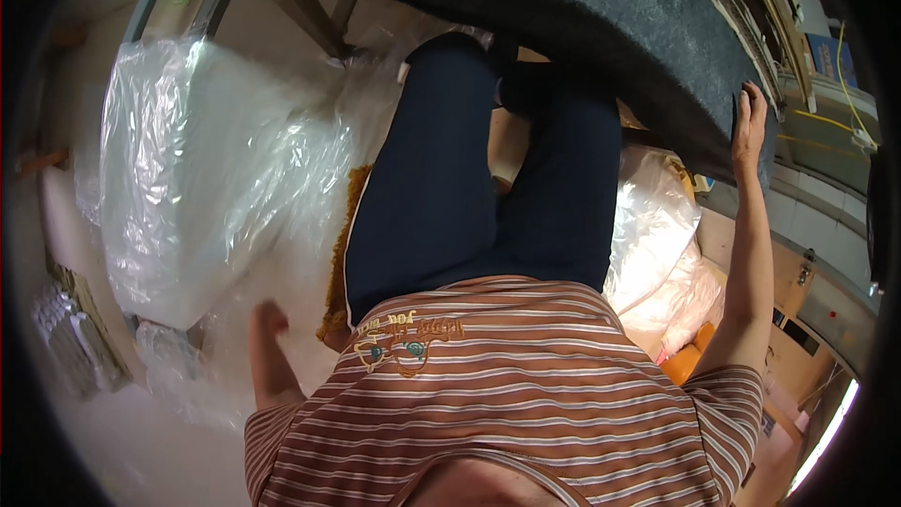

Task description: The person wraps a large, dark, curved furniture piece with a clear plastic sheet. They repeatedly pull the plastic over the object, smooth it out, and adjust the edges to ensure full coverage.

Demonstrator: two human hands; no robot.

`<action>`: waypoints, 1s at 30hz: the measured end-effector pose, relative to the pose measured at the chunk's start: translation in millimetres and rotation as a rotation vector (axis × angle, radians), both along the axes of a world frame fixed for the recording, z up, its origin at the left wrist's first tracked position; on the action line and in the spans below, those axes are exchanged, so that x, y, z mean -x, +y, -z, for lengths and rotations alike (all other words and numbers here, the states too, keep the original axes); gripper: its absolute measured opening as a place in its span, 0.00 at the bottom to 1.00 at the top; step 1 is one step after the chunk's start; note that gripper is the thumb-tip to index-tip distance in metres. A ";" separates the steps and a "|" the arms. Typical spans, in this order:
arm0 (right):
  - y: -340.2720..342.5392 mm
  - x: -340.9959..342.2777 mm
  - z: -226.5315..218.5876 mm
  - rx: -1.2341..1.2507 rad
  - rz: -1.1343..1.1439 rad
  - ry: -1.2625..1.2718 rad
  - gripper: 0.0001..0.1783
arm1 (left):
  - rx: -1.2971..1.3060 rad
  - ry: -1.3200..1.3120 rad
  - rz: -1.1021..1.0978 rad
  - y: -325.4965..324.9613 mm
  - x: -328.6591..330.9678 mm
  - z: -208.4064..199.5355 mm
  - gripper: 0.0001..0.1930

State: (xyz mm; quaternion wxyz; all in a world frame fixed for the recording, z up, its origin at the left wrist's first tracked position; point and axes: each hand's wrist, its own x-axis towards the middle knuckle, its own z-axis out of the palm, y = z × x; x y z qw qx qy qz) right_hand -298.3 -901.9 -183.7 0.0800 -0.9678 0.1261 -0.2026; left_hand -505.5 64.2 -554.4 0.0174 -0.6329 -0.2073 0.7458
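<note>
My right hand [748,130] rests at the right end of a long surface covered in dark grey cloth [619,14]. Its fingers are stretched out along the cloth edge, and it holds nothing that I can see. Down at my left side, my left hand [273,317] is smeared by motion, so its fingers cannot be made out. Clear plastic sheeting [253,169] hangs and spreads beyond that hand, and I cannot tell whether they touch.
I sit on a seat with a brown fluffy cover [357,197], knees under the cloth-covered surface. Crumpled plastic bags [657,235] lie to my right. Long thin strips [760,9] and a yellow cord [826,118] are at the far right. Wrapped bundles [80,338] stand at left.
</note>
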 end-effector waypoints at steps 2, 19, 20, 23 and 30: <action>5.2 -10.7 -1.5 0.026 -0.047 0.029 0.22 | 0.179 -0.212 0.006 -47.2 -82.0 48.8 0.06; 9.6 -0.7 0.8 -0.213 -0.001 0.019 0.19 | 0.401 -0.275 1.113 -302.0 -240.1 126.2 0.36; 3.4 0.6 0.5 -0.246 -0.005 0.034 0.20 | 0.303 -0.214 1.057 -266.0 -222.7 130.7 0.39; -0.6 2.1 1.1 -0.197 -0.017 0.054 0.21 | 0.128 0.005 0.915 -185.8 -176.1 83.1 0.46; -10.9 11.8 0.6 -0.073 -0.065 0.015 0.22 | -0.014 0.068 0.721 -58.1 -32.9 -60.9 0.37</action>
